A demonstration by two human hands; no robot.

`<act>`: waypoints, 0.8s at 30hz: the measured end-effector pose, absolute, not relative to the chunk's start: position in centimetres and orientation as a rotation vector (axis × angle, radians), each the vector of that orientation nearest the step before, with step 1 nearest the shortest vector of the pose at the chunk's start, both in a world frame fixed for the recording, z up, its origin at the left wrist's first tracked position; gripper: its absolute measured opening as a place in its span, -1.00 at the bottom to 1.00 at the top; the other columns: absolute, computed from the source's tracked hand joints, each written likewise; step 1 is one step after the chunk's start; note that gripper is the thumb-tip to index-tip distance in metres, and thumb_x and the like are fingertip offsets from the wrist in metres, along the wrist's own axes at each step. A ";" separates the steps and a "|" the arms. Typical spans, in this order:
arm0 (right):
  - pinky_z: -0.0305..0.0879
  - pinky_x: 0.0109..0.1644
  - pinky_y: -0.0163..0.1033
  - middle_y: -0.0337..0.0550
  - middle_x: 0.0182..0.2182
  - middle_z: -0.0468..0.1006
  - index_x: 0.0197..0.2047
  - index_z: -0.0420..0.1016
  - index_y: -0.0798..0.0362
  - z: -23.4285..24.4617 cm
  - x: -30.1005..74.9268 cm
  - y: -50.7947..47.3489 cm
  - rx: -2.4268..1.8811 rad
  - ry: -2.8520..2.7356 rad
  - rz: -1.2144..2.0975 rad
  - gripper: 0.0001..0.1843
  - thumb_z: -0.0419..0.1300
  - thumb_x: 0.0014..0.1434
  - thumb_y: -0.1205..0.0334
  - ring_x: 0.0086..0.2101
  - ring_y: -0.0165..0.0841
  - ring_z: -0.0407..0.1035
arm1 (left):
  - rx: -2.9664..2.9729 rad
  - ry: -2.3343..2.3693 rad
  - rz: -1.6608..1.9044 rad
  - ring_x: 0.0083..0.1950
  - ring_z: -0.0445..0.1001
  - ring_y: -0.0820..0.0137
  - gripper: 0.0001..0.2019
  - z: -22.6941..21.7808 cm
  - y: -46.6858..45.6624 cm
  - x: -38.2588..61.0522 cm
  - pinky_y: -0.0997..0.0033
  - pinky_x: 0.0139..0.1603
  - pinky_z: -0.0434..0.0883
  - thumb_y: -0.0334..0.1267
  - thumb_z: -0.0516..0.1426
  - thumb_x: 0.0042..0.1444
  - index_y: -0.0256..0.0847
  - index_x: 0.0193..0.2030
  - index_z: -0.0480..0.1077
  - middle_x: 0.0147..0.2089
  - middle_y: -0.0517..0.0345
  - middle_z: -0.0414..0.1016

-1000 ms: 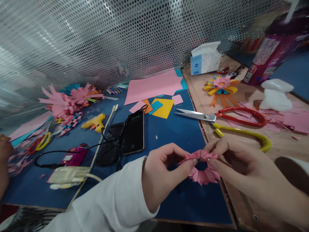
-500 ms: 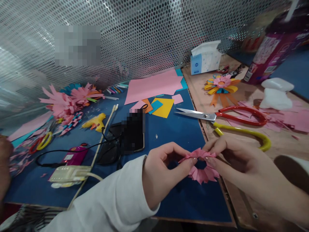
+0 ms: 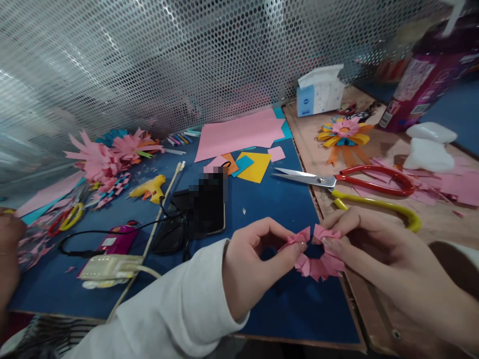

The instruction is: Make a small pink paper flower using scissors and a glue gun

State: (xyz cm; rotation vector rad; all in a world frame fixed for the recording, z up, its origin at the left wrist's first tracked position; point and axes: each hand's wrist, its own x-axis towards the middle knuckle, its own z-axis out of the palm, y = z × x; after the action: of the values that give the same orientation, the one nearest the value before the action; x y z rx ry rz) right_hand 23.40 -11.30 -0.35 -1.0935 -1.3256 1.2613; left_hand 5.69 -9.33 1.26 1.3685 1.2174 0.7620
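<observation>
A folded pink paper strip (image 3: 318,268), pleated into a ring with a gap at its top, hangs between my two hands over the blue table. My left hand (image 3: 262,267) pinches one end between thumb and fingers. The other end is pinched by my right hand (image 3: 370,254). Just beyond my right hand lie large scissors (image 3: 329,180) with one red and one yellow handle, blades slightly parted. Beyond the scissors rests a finished-looking paper flower (image 3: 345,130) with a pink ruffled centre and yellow and orange petals.
Pink paper sheets (image 3: 239,133) and a yellow paper square (image 3: 255,167) lie ahead. On the left are a yellow glue gun (image 3: 149,188), a phone (image 3: 209,214), a power strip (image 3: 110,268) and pink paper flowers (image 3: 97,157). Another person's hand (image 3: 11,234) is at the left edge.
The ends of the pink pleated strip have come apart at the top, opening a gap in the ring. My right hand has shifted slightly to the right.
</observation>
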 end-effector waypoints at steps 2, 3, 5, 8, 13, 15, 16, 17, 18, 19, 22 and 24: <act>0.47 -0.41 -0.38 -0.26 -0.43 0.50 -0.47 0.35 0.00 -0.3 23.4 -11.2 -1.113 -1.319 1.266 -0.80 0.21 0.13 0.14 -0.46 -0.45 0.45 | 1.383 1.189 0.789 -0.39 0.46 0.45 -0.88 1.3 -9.4 5.7 0.47 -0.34 0.39 -0.24 0.25 -0.01 -0.24 -0.42 0.44 -0.43 0.13 0.55; 0.46 -0.41 -0.38 -0.26 -0.46 0.49 -0.48 0.35 0.00 -0.2 23.3 -11.2 -1.122 -1.317 1.260 -0.79 0.22 0.12 0.13 -0.46 -0.45 0.45 | 1.389 1.174 0.802 -0.38 0.46 0.45 -0.89 1.2 -9.4 5.6 0.48 -0.33 0.40 -0.26 0.25 0.00 -0.24 -0.41 0.45 -0.42 0.14 0.55; 0.45 -0.42 -0.40 -0.25 -0.49 0.49 -0.49 0.35 0.02 -0.1 23.3 -11.1 -1.122 -1.318 1.249 -0.78 0.22 0.11 0.14 -0.46 -0.45 0.45 | 1.385 1.144 0.832 -0.36 0.48 0.47 -0.92 1.1 -9.4 5.7 0.49 -0.29 0.41 -0.30 0.25 0.00 -0.24 -0.39 0.46 -0.39 0.15 0.57; 0.43 -0.43 -0.44 -0.27 -0.51 0.48 -0.49 0.35 0.03 0.0 23.3 -11.0 -1.111 -1.334 1.246 -0.79 0.21 0.13 0.15 -0.47 -0.47 0.44 | 1.327 1.049 0.875 -0.25 0.53 0.44 -0.95 0.9 -9.4 5.7 0.49 -0.20 0.45 -0.35 0.24 0.01 -0.24 -0.40 0.44 -0.27 0.11 0.61; 0.43 -0.43 -0.43 -0.27 -0.51 0.48 -0.47 0.35 0.03 -0.2 23.4 -11.0 -1.108 -1.338 1.295 -0.77 0.18 0.16 0.12 -0.50 -0.50 0.43 | 1.282 0.944 0.902 -0.14 0.55 0.42 -0.92 0.6 -9.4 5.8 0.45 -0.08 0.46 -0.42 0.24 0.02 -0.25 -0.43 0.41 -0.14 0.08 0.60; 0.44 -0.42 -0.42 -0.27 -0.51 0.49 -0.46 0.35 0.03 -0.2 23.5 -11.0 -1.119 -1.334 1.313 -0.77 0.17 0.16 0.12 -0.50 -0.49 0.43 | 1.299 0.936 0.906 -0.11 0.55 0.42 -0.92 0.6 -9.4 5.8 0.45 -0.05 0.45 -0.44 0.23 0.02 -0.24 -0.42 0.42 -0.12 0.10 0.59; 0.44 -0.41 -0.42 -0.27 -0.51 0.50 -0.46 0.35 0.04 -0.2 23.5 -11.0 -1.123 -1.333 1.318 -0.77 0.17 0.16 0.12 -0.50 -0.49 0.44 | 1.309 0.937 0.905 -0.10 0.55 0.42 -0.92 0.6 -9.4 5.8 0.46 -0.05 0.45 -0.45 0.22 0.03 -0.24 -0.42 0.42 -0.11 0.10 0.59; 0.45 -0.40 -0.41 -0.26 -0.51 0.50 -0.46 0.35 0.04 -0.2 23.4 -11.0 -1.122 -1.336 1.321 -0.77 0.17 0.16 0.12 -0.49 -0.49 0.44 | 1.325 0.940 0.905 -0.10 0.55 0.43 -0.92 0.6 -9.4 5.8 0.47 -0.05 0.46 -0.45 0.22 0.02 -0.24 -0.41 0.43 -0.12 0.11 0.59; 0.45 -0.40 -0.42 -0.26 -0.51 0.50 -0.46 0.34 0.04 -0.2 23.4 -11.0 -1.117 -1.340 1.322 -0.77 0.17 0.16 0.12 -0.49 -0.49 0.44 | 1.343 0.942 0.903 -0.11 0.55 0.43 -0.92 0.6 -9.4 5.8 0.48 -0.05 0.46 -0.46 0.22 0.02 -0.23 -0.41 0.43 -0.13 0.12 0.60; 0.44 -0.40 -0.42 -0.26 -0.51 0.51 -0.47 0.34 0.04 -0.2 23.4 -11.0 -1.111 -1.342 1.321 -0.77 0.18 0.15 0.12 -0.49 -0.49 0.44 | 1.362 0.946 0.902 -0.12 0.55 0.44 -0.93 0.6 -9.3 5.8 0.49 -0.06 0.47 -0.46 0.22 0.02 -0.23 -0.40 0.44 -0.14 0.12 0.60; 0.43 -0.40 -0.43 -0.26 -0.51 0.52 -0.46 0.35 0.04 -0.4 23.3 -11.0 -1.089 -1.341 1.330 -0.78 0.19 0.15 0.12 -0.47 -0.49 0.45 | 1.415 0.967 0.909 -0.16 0.56 0.46 -0.92 0.5 -9.2 5.7 0.53 -0.10 0.48 -0.47 0.22 0.00 -0.23 -0.39 0.47 -0.21 0.14 0.62; 0.43 -0.40 -0.43 -0.25 -0.50 0.53 -0.45 0.36 0.03 -0.5 23.3 -11.0 -1.089 -1.329 1.339 -0.79 0.20 0.14 0.12 -0.47 -0.49 0.45 | 1.447 0.983 0.917 -0.18 0.57 0.45 -0.93 0.5 -9.1 5.7 0.53 -0.12 0.49 -0.47 0.22 0.00 -0.23 -0.40 0.48 -0.25 0.13 0.62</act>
State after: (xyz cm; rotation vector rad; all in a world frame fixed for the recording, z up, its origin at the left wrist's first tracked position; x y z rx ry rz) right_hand 23.27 -10.97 -0.52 -1.0885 -1.3291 1.3393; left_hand 5.70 -9.11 0.47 1.4466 0.9829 0.9168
